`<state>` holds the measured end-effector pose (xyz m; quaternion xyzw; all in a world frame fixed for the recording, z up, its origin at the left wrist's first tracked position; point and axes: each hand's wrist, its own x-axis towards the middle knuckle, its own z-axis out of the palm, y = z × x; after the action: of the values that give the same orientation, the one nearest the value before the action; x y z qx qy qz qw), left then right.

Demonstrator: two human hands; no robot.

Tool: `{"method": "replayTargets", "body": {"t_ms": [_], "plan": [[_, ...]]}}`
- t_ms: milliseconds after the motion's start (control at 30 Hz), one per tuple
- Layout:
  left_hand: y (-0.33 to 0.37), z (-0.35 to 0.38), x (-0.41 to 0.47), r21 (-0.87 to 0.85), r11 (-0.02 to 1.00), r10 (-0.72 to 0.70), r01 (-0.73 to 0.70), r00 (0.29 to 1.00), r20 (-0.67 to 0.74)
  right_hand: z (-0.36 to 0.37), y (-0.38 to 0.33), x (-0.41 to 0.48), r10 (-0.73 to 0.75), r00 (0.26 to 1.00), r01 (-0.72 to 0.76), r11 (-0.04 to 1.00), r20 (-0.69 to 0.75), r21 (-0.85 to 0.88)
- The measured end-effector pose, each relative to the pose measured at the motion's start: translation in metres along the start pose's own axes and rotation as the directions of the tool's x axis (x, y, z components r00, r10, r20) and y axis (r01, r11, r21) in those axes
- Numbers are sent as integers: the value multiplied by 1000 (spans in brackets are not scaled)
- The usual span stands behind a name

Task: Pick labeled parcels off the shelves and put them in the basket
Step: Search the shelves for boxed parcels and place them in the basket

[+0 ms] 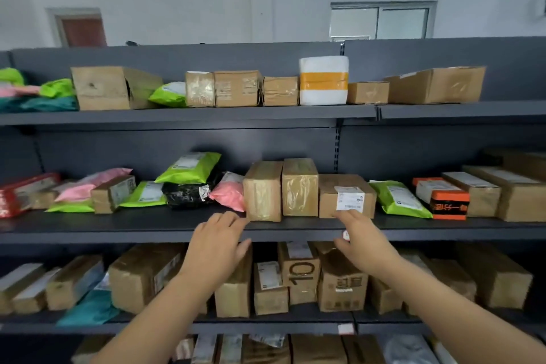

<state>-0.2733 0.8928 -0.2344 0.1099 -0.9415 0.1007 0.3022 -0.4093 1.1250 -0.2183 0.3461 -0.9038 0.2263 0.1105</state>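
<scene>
On the middle shelf (pixel 147 227) stand three cardboard boxes side by side: a taped box (pixel 262 190), a second taped box (pixel 300 186), and a box with a white printed label (pixel 345 195). My left hand (pixel 217 241) reaches out with fingers straight, its fingertips just short of the first box's lower left corner. My right hand (pixel 359 235) is stretched toward the labeled box, fingertips at the label's lower edge. Neither hand holds anything. No basket is in view.
Green mailers (pixel 189 167), a pink bag (pixel 229 192) and a black bag (pixel 186 195) lie left of the boxes; an orange-black box (pixel 441 198) lies right. The top shelf (pixel 189 115) and lower shelf carry more cartons. A grey back panel closes the shelving.
</scene>
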Motion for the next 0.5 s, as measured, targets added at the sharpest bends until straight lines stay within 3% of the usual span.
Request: {"method": "replayTargets", "body": {"t_ms": [200,367,500], "plan": [[0,46,54,-18,1000,-10,10,999,45,29,31,59,-11,1000,11,1000,17,10],[19,80,127,-18,997,82,-81,997,15,39,80,124,30,999,-30,999,18,-17],[41,97,179,-85,991,105,-102,994,26,51,104,170,-30,999,32,996,33,-89]]}}
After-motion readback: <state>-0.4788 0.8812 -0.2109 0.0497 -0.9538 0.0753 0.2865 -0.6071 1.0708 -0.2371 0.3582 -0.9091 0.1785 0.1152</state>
